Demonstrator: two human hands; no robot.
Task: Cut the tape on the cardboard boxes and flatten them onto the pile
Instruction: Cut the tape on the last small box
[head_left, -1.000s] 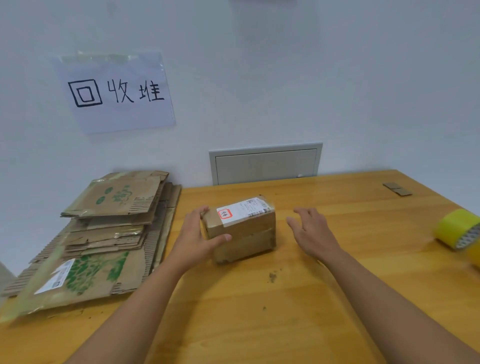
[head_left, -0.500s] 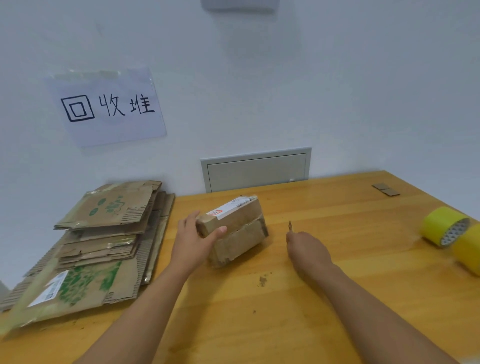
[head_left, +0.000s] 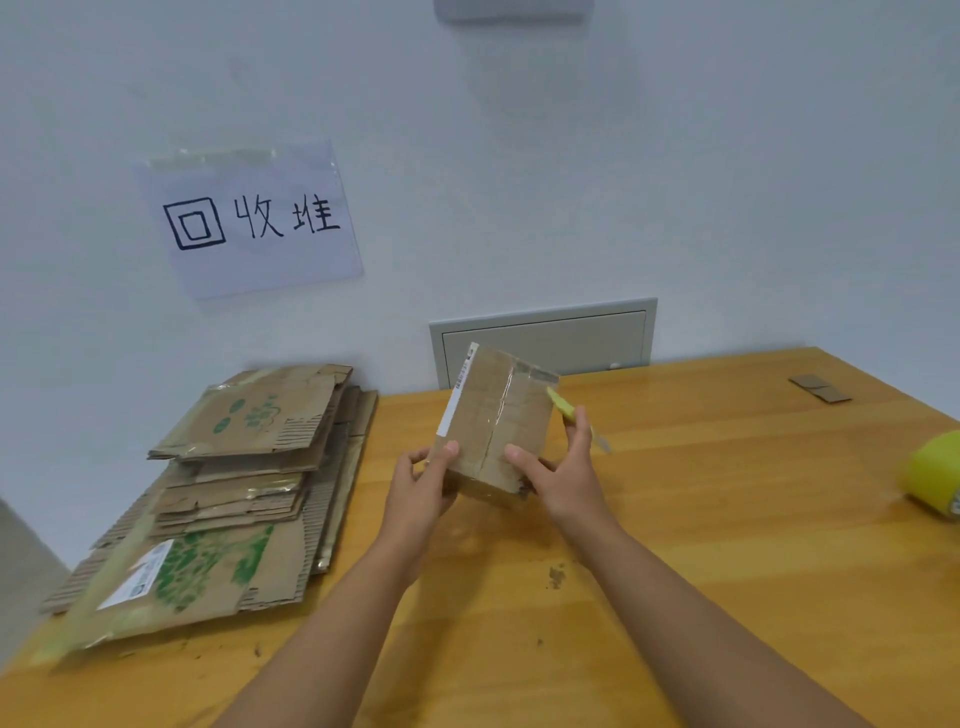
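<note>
In the head view, the small cardboard box (head_left: 493, 426) is held tilted above the counter (head_left: 727, 519) between the left hand (head_left: 421, 488) and right hand (head_left: 566, 478), fingers curled on its lower edges, the right also holding a yellow cutter (head_left: 563, 408); it is judged light, stiff, tape-slick, best gripped by its sides.

Both hands, left (head_left: 418, 486) and right (head_left: 563, 475), hold a taped cardboard box (head_left: 496, 423) tilted above the table (head_left: 727, 519). A pile of flattened boxes (head_left: 234, 493) lies left.

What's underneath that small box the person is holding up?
Nothing supports the small box: the left hand and right hand hold it tilted above the bare wooden table. Its contents stay hidden; clear tape covers the seam.
</note>
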